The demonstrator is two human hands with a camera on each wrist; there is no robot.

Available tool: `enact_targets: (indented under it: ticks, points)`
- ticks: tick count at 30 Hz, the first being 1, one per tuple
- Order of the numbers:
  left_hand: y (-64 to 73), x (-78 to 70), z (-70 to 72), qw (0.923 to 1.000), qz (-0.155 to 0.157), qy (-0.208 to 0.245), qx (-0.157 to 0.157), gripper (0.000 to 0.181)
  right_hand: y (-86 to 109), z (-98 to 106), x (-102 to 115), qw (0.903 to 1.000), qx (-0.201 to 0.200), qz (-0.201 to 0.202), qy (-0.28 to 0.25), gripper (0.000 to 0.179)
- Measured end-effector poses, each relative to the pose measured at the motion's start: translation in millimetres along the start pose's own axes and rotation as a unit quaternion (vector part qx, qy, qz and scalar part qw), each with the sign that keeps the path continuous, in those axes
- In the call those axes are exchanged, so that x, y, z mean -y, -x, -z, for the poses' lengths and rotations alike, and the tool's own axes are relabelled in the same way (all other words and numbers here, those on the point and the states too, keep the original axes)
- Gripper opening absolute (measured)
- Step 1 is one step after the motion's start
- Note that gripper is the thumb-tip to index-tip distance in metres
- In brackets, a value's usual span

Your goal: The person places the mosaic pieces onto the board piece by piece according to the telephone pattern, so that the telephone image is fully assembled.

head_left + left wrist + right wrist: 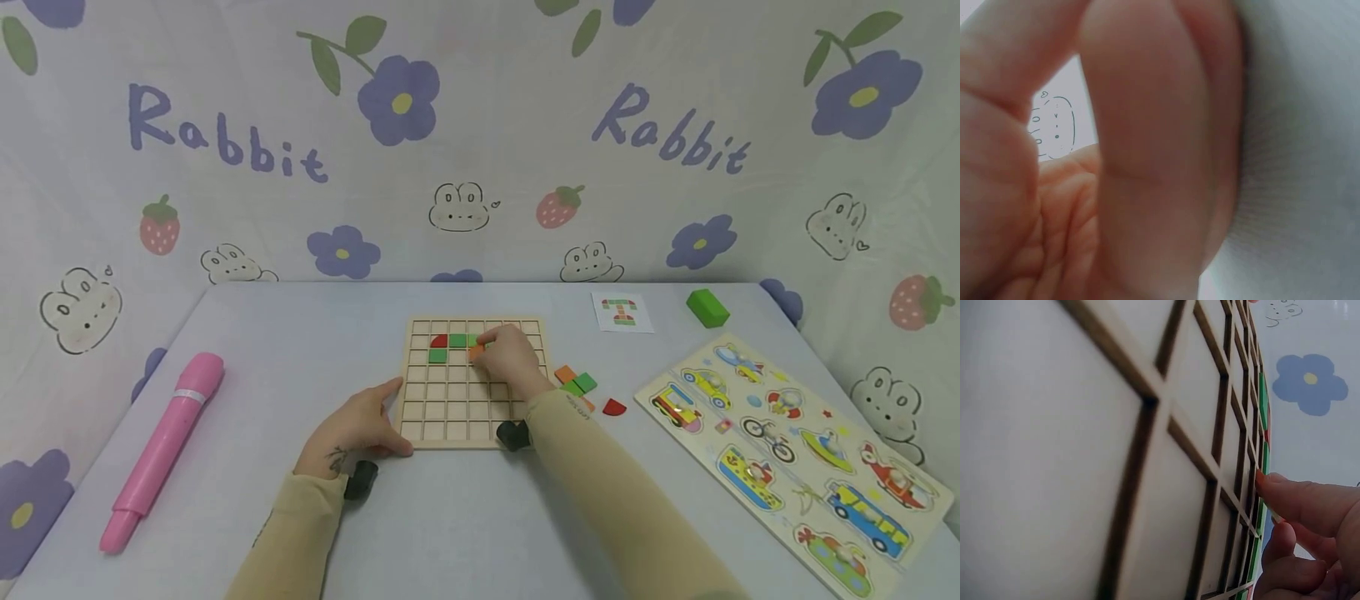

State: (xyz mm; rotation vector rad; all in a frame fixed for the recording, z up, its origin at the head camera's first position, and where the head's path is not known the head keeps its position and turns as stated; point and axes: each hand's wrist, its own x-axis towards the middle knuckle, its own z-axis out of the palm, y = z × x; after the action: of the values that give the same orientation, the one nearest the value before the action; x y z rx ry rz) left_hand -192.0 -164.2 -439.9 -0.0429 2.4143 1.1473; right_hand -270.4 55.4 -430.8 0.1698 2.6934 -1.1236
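place: play area, home or studio unclear | behind far edge and beside left and right edges of tabletop [442, 542]: rabbit-print cloth [495, 142] | on tabletop: vehicle puzzle [813, 468] near right edge, block [707, 308] near far right corner, board [456, 408] near middle of far edge

tiles [457, 341] in grid board [436, 410]; tube [167, 446] left; puzzle [795, 469] right, block [708, 309] behind it.

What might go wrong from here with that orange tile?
The orange tile, pinched in the right hand, could snag on the board. The right sleeve lies near the loose tiles and may knock them. The board might shift if the left hand at its edge moves.
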Motion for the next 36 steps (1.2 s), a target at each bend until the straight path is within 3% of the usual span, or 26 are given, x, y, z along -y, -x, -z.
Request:
enact_targets:
  ticks: [9, 13, 17, 22, 29, 36]
  points:
    - [1.6, -0.3, -0.2, 1.0000, 0.003, -0.003, -0.003, 0.111, 2.1, -2, 2, 0.9998, 0.006, 0.002, 0.020, 0.039]
    - [2.9, -0.1, -0.4, 1.0000, 0.007, -0.002, -0.003, 0.111, 3.2, 1, 2, 0.9998, 0.010, 0.013, -0.012, 0.043]
    - [3.2, -0.7, -0.6, 1.0000, 0.005, 0.002, -0.003, 0.111, 7.5, 17, -1, 0.9948, 0.020, 0.057, -0.083, 0.045]
    - [2.9, -2.5, -0.5, 1.0000, -0.001, -0.002, -0.002, 0.111, 21.3, 52, -11, 0.9876, 0.017, 0.094, -0.125, 0.048]
    - [2.4, -3.2, -0.2, 1.0000, -0.004, -0.005, 0.000, 0.111, 46.8, 92, -43, 0.9934, -0.022, 0.063, -0.093, 0.048]
    - [1.3, -1.3, -0.5, 1.0000, -0.009, -0.002, 0.000, 0.112, 59.3, 96, -79, 0.9997, -0.016, -0.001, -0.019, 0.048]
